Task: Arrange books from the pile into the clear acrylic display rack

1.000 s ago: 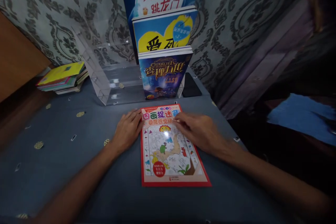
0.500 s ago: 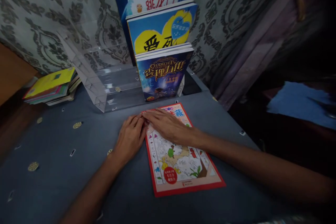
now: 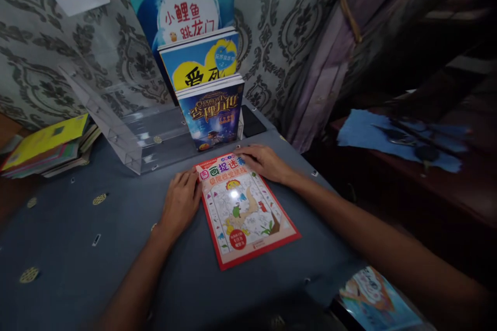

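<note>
A red-bordered children's picture book (image 3: 248,217) lies face up on the cloth-covered table, its white cover printed with small drawings and coloured Chinese characters. My left hand (image 3: 180,200) rests on the cloth at the book's upper left edge, fingers stretched out side by side and their tips touching it. Over the top right corner lies my right hand (image 3: 264,162), its fingers laid flat and pointing left across the cover's edge. Its thumb is hard to make out. The cover between the hands shows uncovered, with a bright glare spot in its middle.
Behind the book, a clear acrylic stand (image 3: 128,150) holds several upright books, a dark blue one (image 3: 212,116) in front. A book stack (image 3: 50,145) lies at left. A blue cloth (image 3: 399,139) is at right. Another book (image 3: 376,295) shows at lower right.
My right hand has slid right, from across the book's top to its top right corner, uncovering the title. My left hand stays at the left edge. The view has shifted right.
</note>
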Demonstrator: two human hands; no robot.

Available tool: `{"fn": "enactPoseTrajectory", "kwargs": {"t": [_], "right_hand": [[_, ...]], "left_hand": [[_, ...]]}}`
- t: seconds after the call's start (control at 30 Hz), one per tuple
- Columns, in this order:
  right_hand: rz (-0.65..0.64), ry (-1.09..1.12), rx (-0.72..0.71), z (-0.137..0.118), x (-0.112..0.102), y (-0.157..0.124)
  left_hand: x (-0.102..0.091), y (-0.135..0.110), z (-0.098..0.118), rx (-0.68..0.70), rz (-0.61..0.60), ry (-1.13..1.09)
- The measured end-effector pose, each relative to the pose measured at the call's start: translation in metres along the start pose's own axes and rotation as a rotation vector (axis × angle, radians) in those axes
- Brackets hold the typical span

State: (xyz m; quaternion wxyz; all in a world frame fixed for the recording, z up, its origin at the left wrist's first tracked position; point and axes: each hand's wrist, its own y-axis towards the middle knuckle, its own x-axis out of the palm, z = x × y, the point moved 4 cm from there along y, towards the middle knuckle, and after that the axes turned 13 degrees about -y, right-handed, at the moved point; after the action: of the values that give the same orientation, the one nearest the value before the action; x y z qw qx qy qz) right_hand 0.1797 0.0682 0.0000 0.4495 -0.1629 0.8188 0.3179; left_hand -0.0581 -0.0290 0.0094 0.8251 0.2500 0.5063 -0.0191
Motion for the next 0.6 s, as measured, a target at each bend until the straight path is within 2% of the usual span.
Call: {"fn": "enactPoseTrajectory", "kwargs": {"t": [0.17, 0.3, 0.6], "right_hand": [[0.022, 0.172, 0.042, 0.009, 0.000, 0.003], [0.001, 0.208, 0.021, 0.013, 0.004, 0.003], [-0.010, 0.181, -0.046, 0.013, 0.005, 0.004]], "left_hand": [[-0.001, 0.000, 0.002, 0.011, 0.005, 0.027], [0.004, 0.004, 0.012, 0.026, -0.030, 0.049], [0.043, 0.040, 0.055, 0.220, -0.185, -0.162]]}}
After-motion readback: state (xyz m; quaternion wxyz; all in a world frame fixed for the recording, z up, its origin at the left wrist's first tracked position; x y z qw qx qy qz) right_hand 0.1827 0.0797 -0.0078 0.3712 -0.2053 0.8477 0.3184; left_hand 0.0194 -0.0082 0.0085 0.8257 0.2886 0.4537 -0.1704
